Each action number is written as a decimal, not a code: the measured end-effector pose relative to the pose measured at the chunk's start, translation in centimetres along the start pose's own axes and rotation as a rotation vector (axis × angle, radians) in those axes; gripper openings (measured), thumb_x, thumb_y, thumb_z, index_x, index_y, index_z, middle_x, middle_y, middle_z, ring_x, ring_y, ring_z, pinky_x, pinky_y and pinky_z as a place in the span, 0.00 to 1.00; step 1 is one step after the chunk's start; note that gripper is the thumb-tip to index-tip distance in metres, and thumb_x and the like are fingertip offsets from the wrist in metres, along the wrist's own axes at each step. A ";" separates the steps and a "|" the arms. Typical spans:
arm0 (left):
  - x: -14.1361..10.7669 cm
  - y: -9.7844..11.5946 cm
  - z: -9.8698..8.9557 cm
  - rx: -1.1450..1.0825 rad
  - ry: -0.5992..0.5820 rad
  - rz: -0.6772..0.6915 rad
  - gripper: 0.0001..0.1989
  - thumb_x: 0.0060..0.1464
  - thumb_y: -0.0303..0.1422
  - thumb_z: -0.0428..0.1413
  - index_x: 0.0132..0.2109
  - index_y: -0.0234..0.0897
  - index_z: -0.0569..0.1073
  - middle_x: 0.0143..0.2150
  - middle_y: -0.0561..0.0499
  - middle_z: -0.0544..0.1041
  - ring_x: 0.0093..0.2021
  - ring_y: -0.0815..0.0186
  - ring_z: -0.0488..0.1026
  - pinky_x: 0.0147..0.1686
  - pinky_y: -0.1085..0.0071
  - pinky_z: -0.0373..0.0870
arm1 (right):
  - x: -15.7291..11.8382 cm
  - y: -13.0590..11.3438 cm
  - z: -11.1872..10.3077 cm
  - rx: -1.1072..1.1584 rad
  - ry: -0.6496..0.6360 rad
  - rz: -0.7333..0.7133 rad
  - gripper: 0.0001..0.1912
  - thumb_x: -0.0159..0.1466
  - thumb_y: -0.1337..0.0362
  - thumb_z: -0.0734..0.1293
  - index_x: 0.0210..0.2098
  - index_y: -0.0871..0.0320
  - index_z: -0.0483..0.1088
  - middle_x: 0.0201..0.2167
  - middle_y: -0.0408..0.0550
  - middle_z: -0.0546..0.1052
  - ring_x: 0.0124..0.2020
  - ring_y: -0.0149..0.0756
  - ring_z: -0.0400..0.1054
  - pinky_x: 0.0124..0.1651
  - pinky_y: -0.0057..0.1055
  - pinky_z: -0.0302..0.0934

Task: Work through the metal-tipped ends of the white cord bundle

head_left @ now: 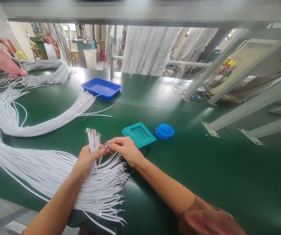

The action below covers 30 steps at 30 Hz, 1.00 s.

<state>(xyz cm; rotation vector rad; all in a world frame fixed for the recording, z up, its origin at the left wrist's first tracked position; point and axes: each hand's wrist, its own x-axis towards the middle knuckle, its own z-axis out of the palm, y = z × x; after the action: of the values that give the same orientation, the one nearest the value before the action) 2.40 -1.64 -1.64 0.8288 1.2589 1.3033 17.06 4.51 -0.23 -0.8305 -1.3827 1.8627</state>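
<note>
My left hand (88,160) is closed around an upright clump of white cables (94,141) whose frayed, metallic ends point up. With fingertips pinched, my right hand (123,148) meets the left thumb at the tip of a single white cable (106,146). That tip is small and partly covered by fingers. Beneath both hands a large bundle of white cables (44,163) spreads across the table, its stripped ends fanned out to the right. Just beyond the right hand lie a teal tray (148,141) and a small round blue dish (164,131).
The green table (179,182) carries a second white cable bundle (57,125) at left and a blue tray (101,87) farther back. Grey metal legs (243,109) stand on the right side. A grey beam (140,11) crosses overhead. A pink object (5,60) sits at far left.
</note>
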 end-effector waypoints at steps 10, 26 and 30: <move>-0.1 -0.2 0.1 0.011 0.075 0.069 0.09 0.39 0.33 0.63 0.27 0.31 0.75 0.20 0.53 0.69 0.21 0.74 0.58 0.21 0.76 0.53 | 0.1 0.4 0.0 -0.211 0.067 -0.120 0.11 0.53 0.59 0.67 0.28 0.62 0.74 0.23 0.46 0.75 0.27 0.31 0.67 0.33 0.28 0.60; -0.1 0.1 0.1 -0.013 0.039 0.005 0.10 0.39 0.34 0.63 0.28 0.30 0.75 0.23 0.49 0.72 0.20 0.74 0.58 0.20 0.76 0.53 | 0.3 0.3 -1.3 -0.822 -0.032 -0.538 0.13 0.63 0.60 0.59 0.30 0.56 0.73 0.27 0.46 0.75 0.31 0.33 0.65 0.37 0.30 0.58; -0.1 -0.1 0.2 0.018 0.043 0.023 0.10 0.39 0.34 0.63 0.27 0.30 0.75 0.22 0.50 0.73 0.19 0.75 0.59 0.20 0.76 0.54 | 0.6 -0.1 -1.2 -0.496 -0.006 -0.199 0.19 0.63 0.54 0.57 0.32 0.60 0.73 0.26 0.46 0.75 0.29 0.31 0.67 0.32 0.26 0.59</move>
<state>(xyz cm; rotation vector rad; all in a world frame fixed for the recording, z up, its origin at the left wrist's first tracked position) 2.65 -1.69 -1.68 0.8340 1.2997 1.3365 17.68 5.71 -0.44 -0.8812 -1.8936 1.3890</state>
